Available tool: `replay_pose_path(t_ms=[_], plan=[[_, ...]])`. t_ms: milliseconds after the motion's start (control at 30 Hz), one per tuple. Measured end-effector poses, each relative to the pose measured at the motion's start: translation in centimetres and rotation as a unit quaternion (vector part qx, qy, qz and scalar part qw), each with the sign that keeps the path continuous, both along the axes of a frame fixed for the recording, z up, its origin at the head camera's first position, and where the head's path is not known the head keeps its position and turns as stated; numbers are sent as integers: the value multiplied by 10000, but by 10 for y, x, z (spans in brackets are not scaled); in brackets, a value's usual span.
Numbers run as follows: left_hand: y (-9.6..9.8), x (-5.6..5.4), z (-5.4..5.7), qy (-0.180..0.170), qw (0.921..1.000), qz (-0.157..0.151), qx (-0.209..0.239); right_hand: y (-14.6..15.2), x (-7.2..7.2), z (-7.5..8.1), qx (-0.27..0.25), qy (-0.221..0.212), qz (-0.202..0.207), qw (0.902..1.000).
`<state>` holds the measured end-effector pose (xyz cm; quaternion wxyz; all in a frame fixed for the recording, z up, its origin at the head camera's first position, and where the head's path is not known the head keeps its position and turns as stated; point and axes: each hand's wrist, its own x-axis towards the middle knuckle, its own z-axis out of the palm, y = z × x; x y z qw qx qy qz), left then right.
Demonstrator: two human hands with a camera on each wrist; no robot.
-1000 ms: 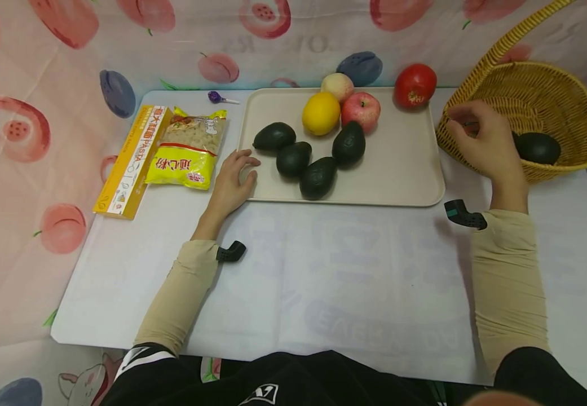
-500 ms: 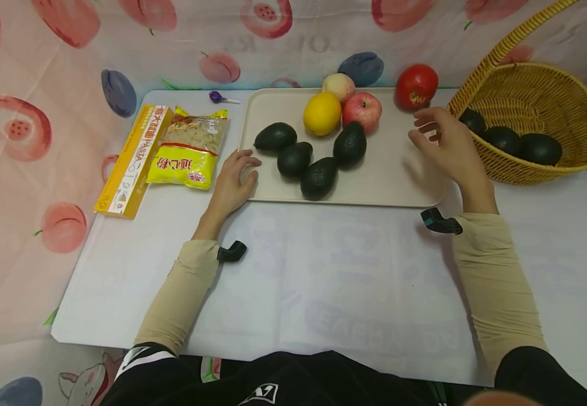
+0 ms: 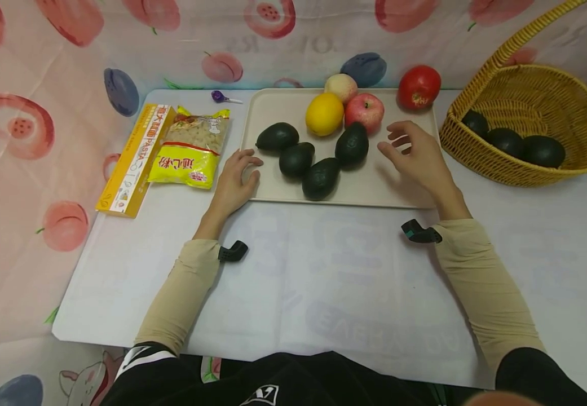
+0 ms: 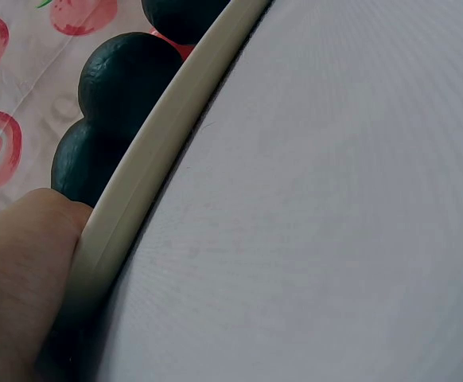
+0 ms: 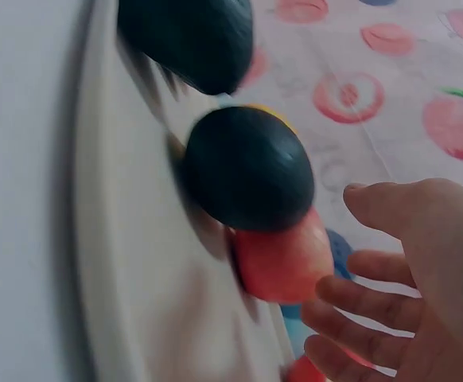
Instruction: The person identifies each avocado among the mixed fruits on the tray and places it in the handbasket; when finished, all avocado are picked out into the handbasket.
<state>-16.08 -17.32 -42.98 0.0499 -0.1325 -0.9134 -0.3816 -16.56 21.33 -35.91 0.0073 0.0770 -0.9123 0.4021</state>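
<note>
My right hand (image 3: 415,155) hovers over the right part of the beige tray (image 3: 400,194), fingers spread and loosely bent, holding nothing. Nearest to it are a dark green avocado (image 3: 352,144) and a red apple (image 3: 366,111); the right wrist view shows that avocado (image 5: 249,167) in front of the apple (image 5: 285,259). My left hand (image 3: 233,177) rests at the tray's left edge with relaxed fingers, near more avocados (image 3: 296,160). In the left wrist view, part of the left hand (image 4: 25,278) touches the tray rim (image 4: 148,159); its fingertips are hidden there.
A wicker basket (image 3: 516,175) with a tall handle holds three avocados (image 3: 504,142). A lemon (image 3: 324,114) and a pale peach (image 3: 341,88) lie on the tray. A red pomegranate-like fruit (image 3: 418,87), pasta bag (image 3: 192,149), pasta box (image 3: 136,160) and lollipop (image 3: 219,96) are around it.
My right hand has moved left from the basket to above the tray's right side, uncovering the avocados in the basket. The left hand has stayed in place.
</note>
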Motion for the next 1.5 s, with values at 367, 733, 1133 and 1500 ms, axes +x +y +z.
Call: replay_pose_path(t_ms=[367,733,1133,1500], plan=[[2,0,0,-68,10000,-25,-45,-21,2,-9,24,-527,-260,9983],[4,-1,-1,-115,9999,31,-80,-36,-5,-22,262,-623,-472,9966],[2,1,-1,-79,10000,29,-47,-47,-7,-32,-458,-492,-278,9974],[0,0,-1,-38,10000,30,-75,-37,-6,-21,-803,-70,-134,9967]])
